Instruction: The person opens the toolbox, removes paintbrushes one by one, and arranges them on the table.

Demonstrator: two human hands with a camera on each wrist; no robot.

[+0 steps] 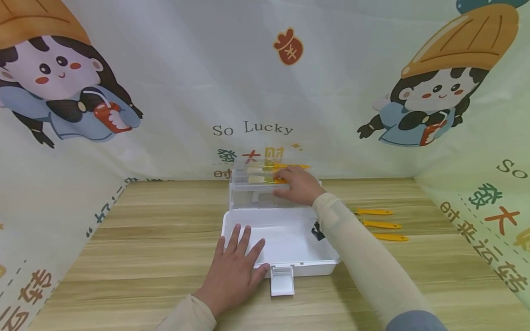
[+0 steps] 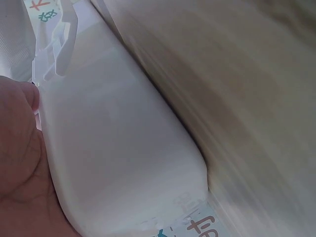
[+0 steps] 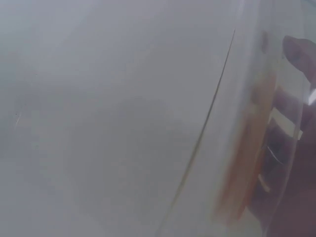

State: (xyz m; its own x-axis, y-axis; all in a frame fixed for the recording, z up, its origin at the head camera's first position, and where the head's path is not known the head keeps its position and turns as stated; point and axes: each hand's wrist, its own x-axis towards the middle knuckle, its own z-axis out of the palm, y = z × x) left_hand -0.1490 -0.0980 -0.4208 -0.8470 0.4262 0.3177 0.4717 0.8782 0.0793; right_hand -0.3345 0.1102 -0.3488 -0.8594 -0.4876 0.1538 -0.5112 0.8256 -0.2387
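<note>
A white plastic box [image 1: 285, 243] lies open, its clear lid [image 1: 242, 197] raised behind it. In the lid's upper part lie paintbrushes with pale bristles, one paintbrush [image 1: 262, 179] under the fingers of my right hand [image 1: 300, 186]. That hand pinches its yellow handle from above, with the thumb lower, in front of the lid. The right wrist view shows fingers [image 3: 284, 153] and an orange-yellow handle [image 3: 247, 158] blurred through clear plastic. My left hand [image 1: 236, 271] rests with spread, straight fingers over the front left corner of the box, thumb at the front rim beside the hanging white latch [image 1: 282, 281].
Three yellow-handled brushes [image 1: 383, 225] lie on the wooden table [image 1: 165, 253] right of the box, their bristle ends hidden by my right sleeve [image 1: 364, 257]. A small black object [image 1: 317, 231] shows beside that sleeve. A printed cloth [image 1: 186, 92] stands behind the table and along its sides.
</note>
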